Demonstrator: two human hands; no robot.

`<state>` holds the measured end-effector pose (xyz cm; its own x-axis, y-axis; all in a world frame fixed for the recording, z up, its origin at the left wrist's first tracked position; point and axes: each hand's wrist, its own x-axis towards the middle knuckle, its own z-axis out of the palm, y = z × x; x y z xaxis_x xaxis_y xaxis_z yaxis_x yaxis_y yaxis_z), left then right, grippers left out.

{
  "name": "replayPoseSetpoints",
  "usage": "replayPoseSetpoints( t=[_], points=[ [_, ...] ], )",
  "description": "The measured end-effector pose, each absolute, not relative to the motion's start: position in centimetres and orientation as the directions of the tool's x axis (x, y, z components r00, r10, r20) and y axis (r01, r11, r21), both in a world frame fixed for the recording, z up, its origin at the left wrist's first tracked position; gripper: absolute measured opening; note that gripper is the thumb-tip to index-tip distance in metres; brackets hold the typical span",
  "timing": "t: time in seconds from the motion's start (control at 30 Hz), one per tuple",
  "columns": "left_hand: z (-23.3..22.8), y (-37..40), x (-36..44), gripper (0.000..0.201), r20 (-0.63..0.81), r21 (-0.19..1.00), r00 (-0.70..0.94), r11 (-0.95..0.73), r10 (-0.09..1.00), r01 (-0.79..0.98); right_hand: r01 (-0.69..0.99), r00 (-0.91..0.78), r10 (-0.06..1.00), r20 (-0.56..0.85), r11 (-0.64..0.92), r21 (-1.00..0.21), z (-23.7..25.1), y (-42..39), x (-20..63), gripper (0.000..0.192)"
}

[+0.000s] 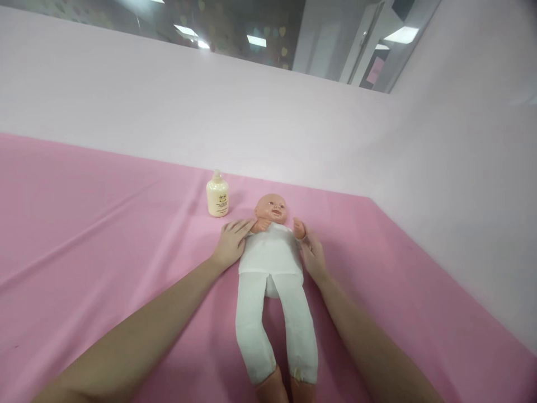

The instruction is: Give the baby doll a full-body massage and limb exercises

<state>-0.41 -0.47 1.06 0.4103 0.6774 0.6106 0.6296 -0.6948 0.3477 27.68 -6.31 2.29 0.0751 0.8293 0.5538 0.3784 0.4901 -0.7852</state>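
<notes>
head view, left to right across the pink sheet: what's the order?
Cream bottle → left hand → doll → right hand. Both hands lie against the doll's sides, fingers by its arms; the bottle stands apart, upright.

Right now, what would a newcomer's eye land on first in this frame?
A baby doll in white clothes lies on its back in the middle of the pink sheet. The left hand rests at its shoulder and the right hand touches its raised arm. A cream lotion bottle stands upright just beyond the left hand, near the doll's head.
</notes>
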Motion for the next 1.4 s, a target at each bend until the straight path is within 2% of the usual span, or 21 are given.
replayPoseSetpoints(
  t=[0.1, 0.17, 0.37, 0.47, 0.57, 0.67, 0.83, 0.9, 1.13, 1.3, 1.4],
  points=[
    [1.3, -0.8, -0.3, 0.064, 0.598, 0.314, 0.435, -0.696, 0.673, 0.646, 0.514, -0.012, 0.835, 0.55, 0.477, -0.713, 1.9, -6.1, 27.9, 0.05],
    [1.4, -0.9, -0.2, 0.063, 0.593, 0.328, 0.441, -0.702, 0.673, 0.632, 0.542, -0.041, 0.831, 0.555, 0.485, -0.686, 2.0, -6.1, 27.9, 0.052],
    [1.1, -0.6, -0.1, 0.064, 0.61, 0.436, 0.412, -0.721, 0.677, 0.539, 0.428, -0.004, 0.827, 0.563, 0.51, -0.746, 2.4, -6.2, 27.4, 0.047],
    [0.9, -0.3, -0.2, 0.065, 0.618, 0.483, 0.372, -0.708, 0.693, 0.515, 0.433, 0.023, 0.831, 0.555, 0.492, -0.755, 2.2, -6.3, 27.5, 0.046],
    [1.0, -0.2, -0.3, 0.061, 0.628, 0.58, 0.265, -0.667, 0.732, 0.468, 0.41, 0.097, 0.85, 0.517, 0.439, -0.799, 2.1, -6.5, 27.5, 0.049],
    [1.2, -0.2, -0.4, 0.061, 0.604, 0.718, 0.144, -0.613, 0.784, 0.33, 0.304, 0.163, 0.87, 0.466, 0.405, -0.862, 2.6, -6.7, 27.3, 0.055],
    [0.6, 0.3, -0.5, 0.063, 0.459, 0.885, -0.012, -0.457, 0.888, 0.091, 0.167, 0.244, 0.814, 0.528, 0.501, -0.849, 3.2, -6.2, 27.3, 0.057],
    [-0.1, 0.8, -0.6, 0.063, 0.393, 0.919, -0.06, -0.393, 0.918, 0.02, 0.124, 0.31, 0.815, 0.49, 0.476, -0.871, 2.7, -5.7, 27.9, 0.057],
    [-1.4, 2.4, -1.1, 0.052, 0.269, 0.954, -0.171, -0.286, 0.948, -0.087, -0.035, 0.539, 0.792, 0.286, 0.36, -0.932, -0.5, -3.6, 30.4, 0.054],
    [-0.9, 1.9, -1.1, 0.05, 0.26, 0.957, -0.166, -0.277, 0.951, -0.088, 0.001, 0.518, 0.8, 0.304, 0.354, -0.935, -0.9, -3.3, 30.7, 0.054],
    [-0.5, 1.3, -0.9, 0.054, 0.313, 0.944, -0.129, -0.323, 0.941, -0.066, 0.059, 0.489, 0.803, 0.341, 0.36, -0.931, -0.3, -3.9, 30.3, 0.055]
  ],
)
